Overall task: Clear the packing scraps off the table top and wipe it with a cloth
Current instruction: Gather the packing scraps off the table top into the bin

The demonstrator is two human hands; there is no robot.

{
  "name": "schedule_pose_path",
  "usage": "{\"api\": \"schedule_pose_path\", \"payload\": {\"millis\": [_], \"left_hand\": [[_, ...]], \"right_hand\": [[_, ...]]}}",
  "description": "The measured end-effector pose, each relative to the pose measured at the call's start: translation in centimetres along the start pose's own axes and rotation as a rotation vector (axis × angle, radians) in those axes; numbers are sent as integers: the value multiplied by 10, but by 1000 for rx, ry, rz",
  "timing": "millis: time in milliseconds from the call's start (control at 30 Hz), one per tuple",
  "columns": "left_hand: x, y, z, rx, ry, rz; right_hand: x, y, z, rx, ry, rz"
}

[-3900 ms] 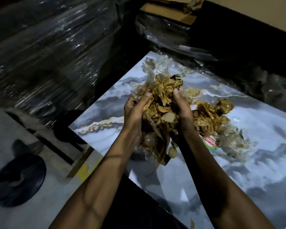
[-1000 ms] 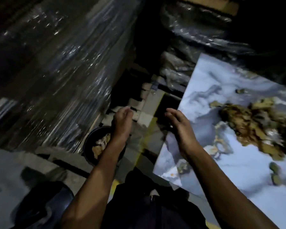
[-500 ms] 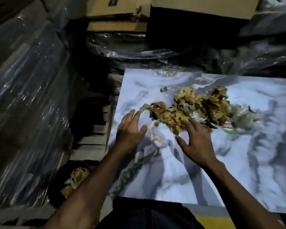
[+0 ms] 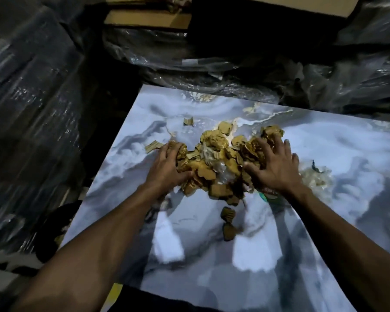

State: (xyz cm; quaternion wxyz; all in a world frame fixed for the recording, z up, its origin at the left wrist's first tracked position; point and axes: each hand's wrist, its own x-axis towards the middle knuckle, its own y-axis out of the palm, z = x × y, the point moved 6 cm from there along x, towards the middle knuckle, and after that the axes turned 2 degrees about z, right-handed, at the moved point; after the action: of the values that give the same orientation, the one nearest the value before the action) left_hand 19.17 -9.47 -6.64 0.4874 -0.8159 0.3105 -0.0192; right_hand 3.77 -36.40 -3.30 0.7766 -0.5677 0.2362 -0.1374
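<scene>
So we're looking down at a marble-look table top point(image 4: 324, 143), grey and white with some gold veining, and there's a heap of brown cardboard scraps point(image 4: 214, 163) mixed with clear plastic film sitting around the middle of it. Left hand point(image 4: 167, 167) is dug into the left side of the heap with its fingers curled around a bunch of the scraps. Right hand point(image 4: 273, 165) is pressed on the right side, fingers spread wide over the pieces, thumb hooked in under them. A few loose bits point(image 4: 227, 221) lie just in front of the heap, a couple more up past it. Behind the table we've got plastic-wrapped bundles point(image 4: 212, 64) and cardboard boxes point(image 4: 149, 19). No sign of the cloth here.
</scene>
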Motion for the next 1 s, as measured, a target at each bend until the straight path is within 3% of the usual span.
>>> {"api": "schedule_pose_path", "payload": {"millis": [100, 300, 467, 600, 733, 867, 933, 1000], "left_hand": [[-4, 11, -10, -13, 24, -18], [-18, 20, -22, 92, 22, -94], [-43, 20, -27, 185, 220, -76], [-53, 4, -6, 242, 80, -90], [-45, -30, 1, 81, 17, -181], [-2, -40, 18, 90, -110, -122], [16, -34, 22, 158, -84, -33], [22, -26, 22, 125, -29, 33]], "right_hand": [[22, 9, -3, -35, -20, 72], [8, 34, 30, -211, -170, 54], [-43, 36, 43, -117, -168, 33], [-68, -14, 34, -12, -171, -113], [-68, -64, -22, 68, -13, -338], [-67, -37, -99, 139, 322, -152], [-75, -11, -117, 199, 376, -91], [-83, 7, -117, 240, 394, -138]]}}
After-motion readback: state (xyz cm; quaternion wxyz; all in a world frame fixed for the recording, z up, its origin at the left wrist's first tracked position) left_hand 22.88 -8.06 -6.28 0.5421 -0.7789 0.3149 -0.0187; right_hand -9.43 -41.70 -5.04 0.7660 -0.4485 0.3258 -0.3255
